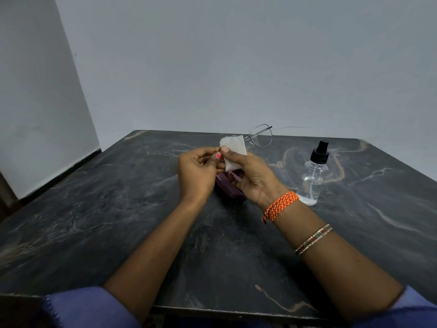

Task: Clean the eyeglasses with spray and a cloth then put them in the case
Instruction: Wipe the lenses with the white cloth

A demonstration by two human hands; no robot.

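Observation:
Thin wire-framed eyeglasses (260, 136) are held up above the middle of the dark marble table (118, 209). My right hand (253, 178) pinches a small white cloth (233, 150) over one lens, thumb on top. My left hand (198, 171) pinches the frame at the covered side, fingers curled. The other lens and a temple arm stick out to the right, uncovered. A purple eyeglass case (230, 189) lies on the table below my hands, mostly hidden by them. A clear spray bottle (314, 178) with a black nozzle stands upright to the right.
Grey walls rise behind the table's far edge (236, 133) and on the left. The table's near edge (212, 308) runs just in front of my blue sleeves. Bracelets circle my right wrist.

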